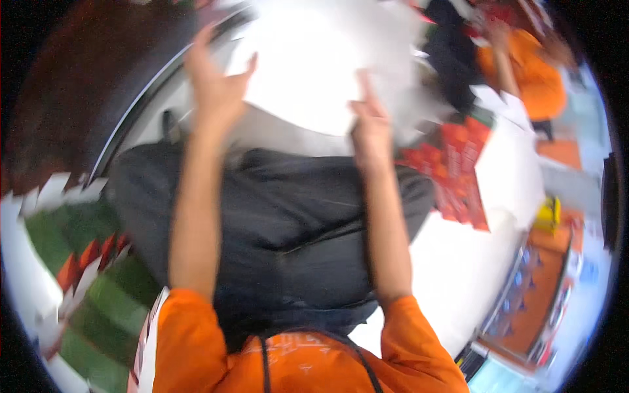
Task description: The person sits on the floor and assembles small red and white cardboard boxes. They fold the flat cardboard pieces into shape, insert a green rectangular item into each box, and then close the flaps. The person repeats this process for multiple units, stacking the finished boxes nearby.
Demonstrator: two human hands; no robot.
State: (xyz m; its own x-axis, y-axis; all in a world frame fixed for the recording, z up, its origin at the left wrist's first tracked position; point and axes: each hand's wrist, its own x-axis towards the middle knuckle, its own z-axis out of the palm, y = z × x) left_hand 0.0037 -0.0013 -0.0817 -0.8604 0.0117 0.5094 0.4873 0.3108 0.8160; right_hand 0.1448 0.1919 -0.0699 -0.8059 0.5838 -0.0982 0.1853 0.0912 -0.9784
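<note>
Just beyond the crossed legs in dark, softly creased cloth trousers (282, 223), the left hand (219, 82) is spread wide with nothing seen in it, while the right hand (371, 128) has a finger extended and the others apparently curled, too blurred to tell whether it holds anything. Between and beyond them lies a bright white, smooth-looking sheet (301, 72) with a curved near edge, which a careless sweep could crease or drag; likewise, the right forearm or knee could scatter the flat, angular red packets (455, 164) alongside.
</note>
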